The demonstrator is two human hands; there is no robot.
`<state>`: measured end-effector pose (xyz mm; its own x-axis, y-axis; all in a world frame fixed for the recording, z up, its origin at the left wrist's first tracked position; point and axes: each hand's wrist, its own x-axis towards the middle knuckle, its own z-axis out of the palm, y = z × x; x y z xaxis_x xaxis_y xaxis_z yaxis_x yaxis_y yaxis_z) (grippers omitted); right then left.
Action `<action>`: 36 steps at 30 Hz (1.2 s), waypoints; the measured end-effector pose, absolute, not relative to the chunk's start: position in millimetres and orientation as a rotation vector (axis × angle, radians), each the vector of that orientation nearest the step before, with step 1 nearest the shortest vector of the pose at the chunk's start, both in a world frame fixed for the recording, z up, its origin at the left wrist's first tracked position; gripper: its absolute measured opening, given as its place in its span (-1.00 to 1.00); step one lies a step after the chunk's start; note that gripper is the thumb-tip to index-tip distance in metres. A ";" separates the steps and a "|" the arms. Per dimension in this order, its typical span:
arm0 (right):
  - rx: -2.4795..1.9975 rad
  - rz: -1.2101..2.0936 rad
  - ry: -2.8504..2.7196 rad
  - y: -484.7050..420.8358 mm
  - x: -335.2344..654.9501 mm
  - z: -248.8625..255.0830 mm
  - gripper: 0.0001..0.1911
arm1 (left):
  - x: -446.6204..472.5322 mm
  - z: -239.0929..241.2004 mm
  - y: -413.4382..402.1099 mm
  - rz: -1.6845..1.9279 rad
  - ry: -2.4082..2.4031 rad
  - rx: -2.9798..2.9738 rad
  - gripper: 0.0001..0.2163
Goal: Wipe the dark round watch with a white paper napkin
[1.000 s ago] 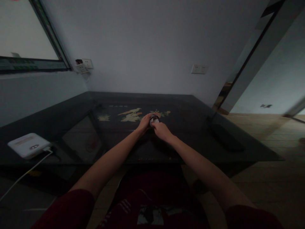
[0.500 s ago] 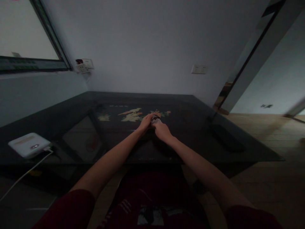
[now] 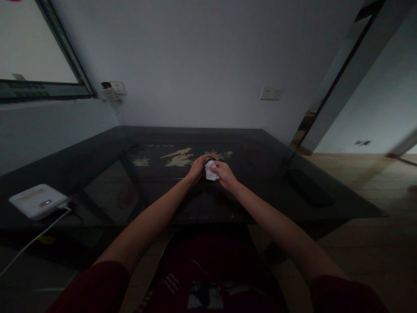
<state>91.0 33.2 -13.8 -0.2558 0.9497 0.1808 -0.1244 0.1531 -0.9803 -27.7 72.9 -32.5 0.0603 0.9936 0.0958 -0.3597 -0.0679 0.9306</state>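
Note:
Over the middle of the dark table, both hands meet close together in front of my body. Pinched between the thumb and fingers of my right hand is a small white tissue or cloth, its lower end hanging free. My left hand is closed round a small dark object directly behind the white piece. Fingers and the tissue cover most of that object, so its kind cannot be made out. The tissue appears to touch it.
On the glossy table with a bird-and-flower picture, a white box-like device with a cable sits at left. A dark flat object lies at right. Behind stands a wall with sockets; a window is upper left.
The white tissue now shows plainly, hanging below the dark object, where before it was mostly bunched under the fingers. My right hand has shifted slightly, its thumb now on the tissue.

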 end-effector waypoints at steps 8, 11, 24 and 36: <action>-1.237 0.224 -2.380 11.5 97.8 2.8 -0.67 | -31.3 -32.1 74.0 1.328 0.848 0.991 -0.69; -1.274 -0.125 -2.516 7.0 93.8 6.5 -0.59 | -30.9 -32.0 73.9 1.334 0.840 0.982 -0.70; -1.426 0.087 -2.408 4.6 92.5 4.7 -0.59 | -29.6 -32.6 74.0 1.323 0.879 0.994 -0.68; -0.776 1.429 -1.299 32.1 86.7 -12.0 -0.90 | -28.1 -33.1 76.6 1.334 0.839 0.906 -0.72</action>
<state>86.7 32.1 -12.0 -0.2816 0.9454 0.1638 -0.2524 0.0917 -0.9633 -28.1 76.6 -33.1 0.0652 0.9978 0.0076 -0.4252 0.0208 0.9049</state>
